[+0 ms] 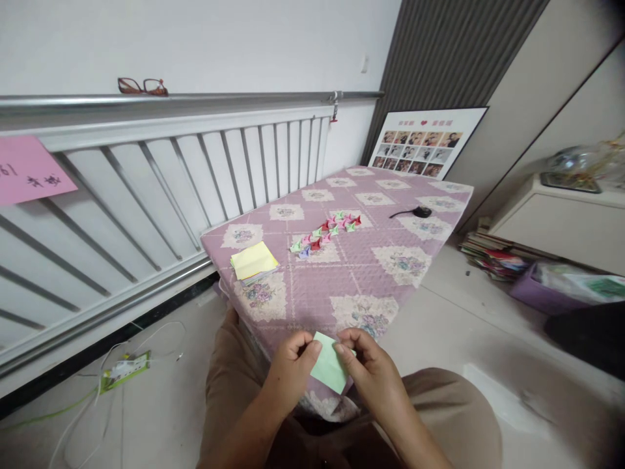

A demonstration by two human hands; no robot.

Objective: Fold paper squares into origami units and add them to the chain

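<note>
Over near end of table (312, 305): left fingers (310, 353), right fingers (346, 357) pinching green paper (328, 366).

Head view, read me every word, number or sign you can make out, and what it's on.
"61", seemingly, handwritten on the pink note; its other characters are unclear.
A heart sign on the poster; the characters beside it are too blurred.
Power strip: any print is too small.

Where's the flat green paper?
The green paper is low in the head view, near the middle, held between the left hand and right hand.
</note>
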